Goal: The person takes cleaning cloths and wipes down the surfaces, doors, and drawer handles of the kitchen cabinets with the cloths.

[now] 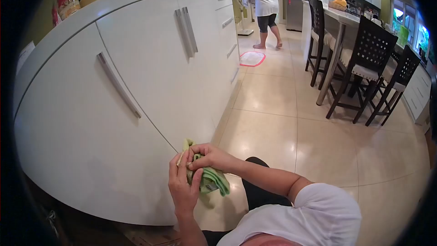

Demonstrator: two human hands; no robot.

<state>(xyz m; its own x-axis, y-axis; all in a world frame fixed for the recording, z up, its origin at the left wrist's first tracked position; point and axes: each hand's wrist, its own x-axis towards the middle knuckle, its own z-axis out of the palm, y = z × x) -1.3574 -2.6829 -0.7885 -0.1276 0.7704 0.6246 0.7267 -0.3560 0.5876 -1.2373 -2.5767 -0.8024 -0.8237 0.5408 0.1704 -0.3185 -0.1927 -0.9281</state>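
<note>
A crumpled green cloth (pixel 215 181) is bunched between my two hands, in front of the white cabinet (pixel 150 164). My left hand (pixel 184 184) grips it from the left side, fingers pointing up and thumb across the front. From the right, my right hand (pixel 210 157) pinches the upper part of the cloth, its fingers curled in. Part of the cloth sticks out above the fingers, and a folded end hangs below my right hand. The inner folds are hidden by my fingers.
Long metal handles (pixel 119 85) project from the cabinet doors. Jars (pixel 68 2) stand on the cabinet top. A pink-edged mat (pixel 252 58) lies on the tiled floor, near another person (pixel 264 0) and a standing fan (pixel 243 9). Dark high chairs (pixel 366 59) surround a counter (pixel 334 14) at right.
</note>
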